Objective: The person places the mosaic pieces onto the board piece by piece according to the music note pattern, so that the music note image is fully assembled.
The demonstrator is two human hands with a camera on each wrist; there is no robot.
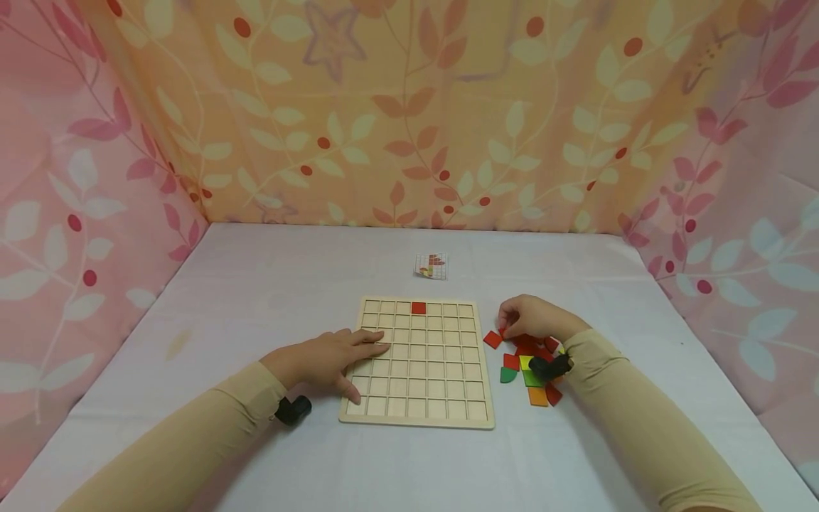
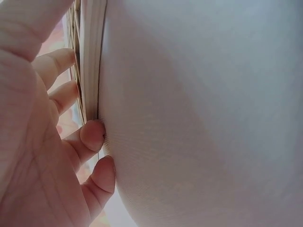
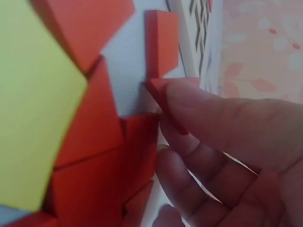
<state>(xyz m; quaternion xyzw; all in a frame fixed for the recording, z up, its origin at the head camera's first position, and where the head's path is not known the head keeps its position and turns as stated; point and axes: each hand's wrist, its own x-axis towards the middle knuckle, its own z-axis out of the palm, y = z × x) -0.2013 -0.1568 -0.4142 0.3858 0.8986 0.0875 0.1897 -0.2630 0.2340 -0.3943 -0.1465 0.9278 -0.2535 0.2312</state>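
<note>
My left hand (image 1: pixel 323 358) lies over the left edge of a wooden grid board (image 1: pixel 417 423), its fingers spread out. In the left wrist view several fingertips touch the board's side (image 2: pixel 91 61). To the right of the board, my right hand (image 1: pixel 534 316) pinches a small red tile (image 3: pixel 162 90) between thumb and fingers. It looks three-cornered, though the thumb covers part of it. One red square tile (image 1: pixel 419 308) sits in a cell of the board's top row. Under and around my right hand lies a pile of loose tiles (image 1: pixel 528 348), mostly red and partly hidden.
A small printed pattern card (image 1: pixel 431 266) lies beyond the board. Near the pile's front are a green rounded tile (image 1: pixel 508 375) and an orange tile (image 1: pixel 538 396). A loose red tile (image 1: pixel 492 339) lies beside the board's right edge. Patterned cloth (image 1: pixel 409 142) hangs behind the white table.
</note>
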